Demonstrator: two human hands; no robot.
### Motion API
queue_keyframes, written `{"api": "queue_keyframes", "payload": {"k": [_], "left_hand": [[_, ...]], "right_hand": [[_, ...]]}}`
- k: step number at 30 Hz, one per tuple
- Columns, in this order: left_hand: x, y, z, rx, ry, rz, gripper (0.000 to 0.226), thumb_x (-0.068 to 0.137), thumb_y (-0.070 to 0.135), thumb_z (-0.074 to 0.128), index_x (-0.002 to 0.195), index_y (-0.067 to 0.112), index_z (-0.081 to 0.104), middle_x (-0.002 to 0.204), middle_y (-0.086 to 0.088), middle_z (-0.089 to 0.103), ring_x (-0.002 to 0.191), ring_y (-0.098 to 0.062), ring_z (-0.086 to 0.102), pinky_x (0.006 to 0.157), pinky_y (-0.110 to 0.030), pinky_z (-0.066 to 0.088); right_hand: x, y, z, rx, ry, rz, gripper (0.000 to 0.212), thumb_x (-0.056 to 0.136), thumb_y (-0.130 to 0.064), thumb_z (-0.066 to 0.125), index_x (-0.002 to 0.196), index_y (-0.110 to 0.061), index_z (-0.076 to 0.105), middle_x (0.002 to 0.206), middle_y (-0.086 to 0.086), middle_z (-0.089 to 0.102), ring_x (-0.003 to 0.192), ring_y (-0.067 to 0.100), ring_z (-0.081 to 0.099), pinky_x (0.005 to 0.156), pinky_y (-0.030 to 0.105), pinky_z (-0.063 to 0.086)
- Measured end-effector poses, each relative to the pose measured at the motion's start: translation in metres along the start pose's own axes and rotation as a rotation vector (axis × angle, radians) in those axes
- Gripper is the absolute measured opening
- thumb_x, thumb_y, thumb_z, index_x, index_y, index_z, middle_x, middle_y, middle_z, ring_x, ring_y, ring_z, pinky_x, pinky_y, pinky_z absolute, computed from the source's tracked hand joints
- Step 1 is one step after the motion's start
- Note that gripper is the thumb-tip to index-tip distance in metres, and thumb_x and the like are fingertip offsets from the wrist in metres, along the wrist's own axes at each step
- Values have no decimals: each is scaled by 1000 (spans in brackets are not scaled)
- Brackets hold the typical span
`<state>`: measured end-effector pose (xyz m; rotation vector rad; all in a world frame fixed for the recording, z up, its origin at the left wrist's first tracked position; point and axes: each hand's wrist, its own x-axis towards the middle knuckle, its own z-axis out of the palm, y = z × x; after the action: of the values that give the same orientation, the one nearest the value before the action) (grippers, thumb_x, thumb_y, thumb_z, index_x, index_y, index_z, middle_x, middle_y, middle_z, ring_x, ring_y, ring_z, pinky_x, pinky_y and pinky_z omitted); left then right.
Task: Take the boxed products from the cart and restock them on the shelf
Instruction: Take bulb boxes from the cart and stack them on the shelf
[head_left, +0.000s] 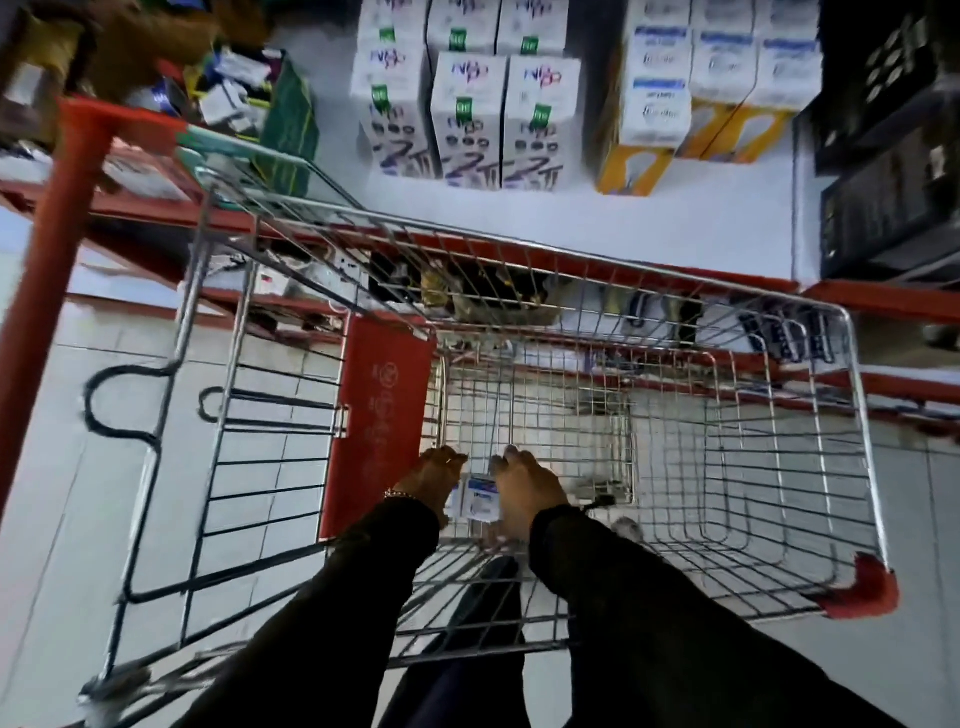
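The shelf (571, 228) runs across the far side, a white deck with a red front edge, already carrying white-and-purple boxes (467, 119) at far centre and white-and-yellow boxes (691, 98) to their right, with bare deck in front of both stacks. The wire cart (857, 441) is parked just against it and looks nearly empty, so this seems close to the last of the load. Down near the cart floor, both arms reach in: the left hand (439, 475) and the right hand (527, 491) press from either side on a small white-and-blue box (480, 501), fingers curled round it; there may be two boxes side by side, the blur makes that hard to tell.

The main risk, I judge, is the lift out: the basket is deep and its far rim stands between the hands and the shelf, so a corner could catch on the wire and twist the box out of a side-on squeeze. If it is really a pair, the pinch could let one slide free. Setting it down hastily might also nudge the tall stacks, which would topple easily
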<state>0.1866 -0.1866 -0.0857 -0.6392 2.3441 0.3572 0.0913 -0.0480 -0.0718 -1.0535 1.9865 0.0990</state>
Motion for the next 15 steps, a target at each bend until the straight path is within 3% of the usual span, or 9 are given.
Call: {"api": "queue_keyframes", "payload": {"k": [1,3,6,8,12,15], "left_hand": [[4,4,2,17,-62,-4,95,82,45,69,155,21,13,142,14,53,136,-10,38,108,-13,17],[11,9,22,84,-205,149,88,80,23,76,151,9,26,152,-10,37,140,-30,37,116,-32,30],[11,16,18,51,-169,102,69,83,10,68,143,5,35,145,-15,42,133,-34,46,107,-41,42],[5,17,14,48,-154,91,60,83,9,68,137,6,41,137,-14,49,125,-32,53,99,-38,48],[-4,16,2,-35,-89,91,65,72,23,78,126,12,45,126,-10,54,113,-27,58,83,-34,52],[-20,27,-23,-36,-14,138,68,73,36,74,131,15,44,129,-8,50,120,-29,53,86,-40,54]], "right_hand": [[6,-1,8,-14,-14,15,78,83,-29,73,145,-7,32,149,19,35,132,37,41,98,46,49],[16,-3,16,-21,-34,22,84,80,-29,77,145,-6,30,147,20,36,129,39,43,96,48,49],[24,-5,16,-39,-12,19,65,87,-19,70,140,-4,36,143,18,38,126,38,44,92,48,47],[21,-3,15,-58,30,2,56,88,-16,67,136,-2,40,141,17,40,124,37,45,92,47,49],[4,16,10,18,89,-26,70,71,-34,83,124,-4,47,131,14,46,116,31,51,87,40,51],[-19,33,-12,34,140,-51,69,68,-44,81,119,-10,50,128,10,48,111,27,55,79,36,51]]}}
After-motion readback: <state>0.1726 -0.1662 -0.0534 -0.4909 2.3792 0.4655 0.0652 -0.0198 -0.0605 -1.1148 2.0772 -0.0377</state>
